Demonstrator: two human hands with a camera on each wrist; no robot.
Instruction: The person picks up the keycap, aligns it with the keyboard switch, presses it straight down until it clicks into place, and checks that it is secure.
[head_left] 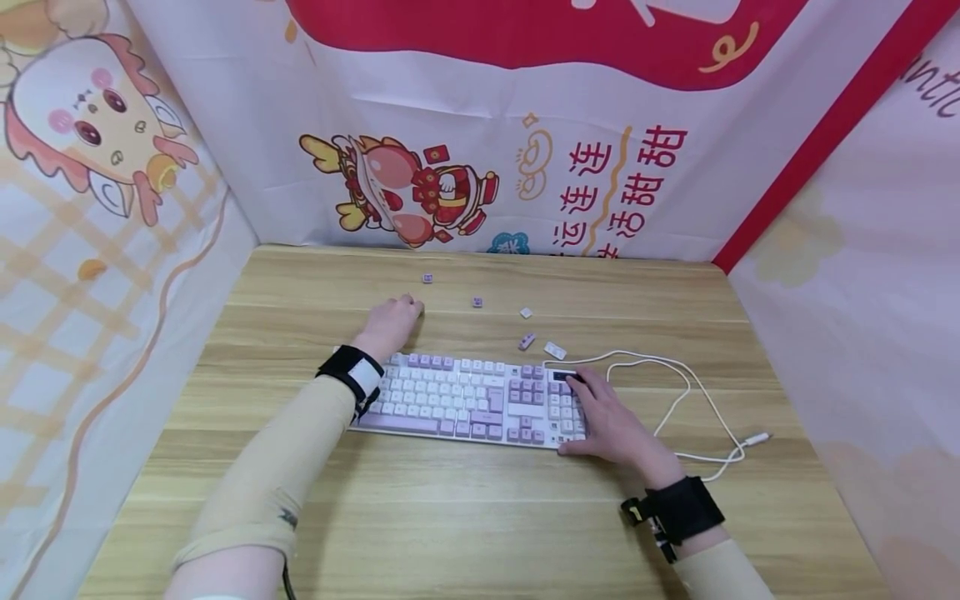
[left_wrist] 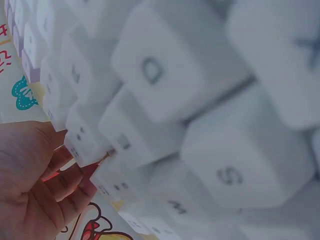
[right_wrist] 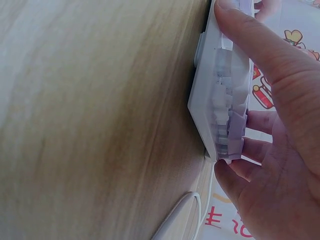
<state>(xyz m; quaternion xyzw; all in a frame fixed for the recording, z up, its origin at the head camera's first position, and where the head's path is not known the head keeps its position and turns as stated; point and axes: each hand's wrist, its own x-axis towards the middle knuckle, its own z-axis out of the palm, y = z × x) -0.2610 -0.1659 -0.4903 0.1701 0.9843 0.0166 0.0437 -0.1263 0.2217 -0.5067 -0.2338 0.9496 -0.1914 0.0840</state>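
Note:
A white and purple keyboard [head_left: 450, 400] lies on the wooden table. My right hand [head_left: 611, 421] grips its right end, thumb at the near edge and fingers over the number pad. In the right wrist view that hand [right_wrist: 285, 165] spans the keyboard's end [right_wrist: 202, 100]. My left hand [head_left: 390, 323] reaches past the far left edge, its fingertips low over the table. Large white keys [left_wrist: 155, 70] fill the left wrist view and partly cover the left hand [left_wrist: 30, 180]; whether its bent fingers hold anything is hidden.
Loose keycaps lie beyond the keyboard: two small purple ones [head_left: 427, 278], a small white one [head_left: 526, 312], a longer purple one [head_left: 527, 341] and a longer white one [head_left: 554, 350]. A white cable [head_left: 712, 400] loops at right. Printed cloth [head_left: 450, 100] hangs around the table.

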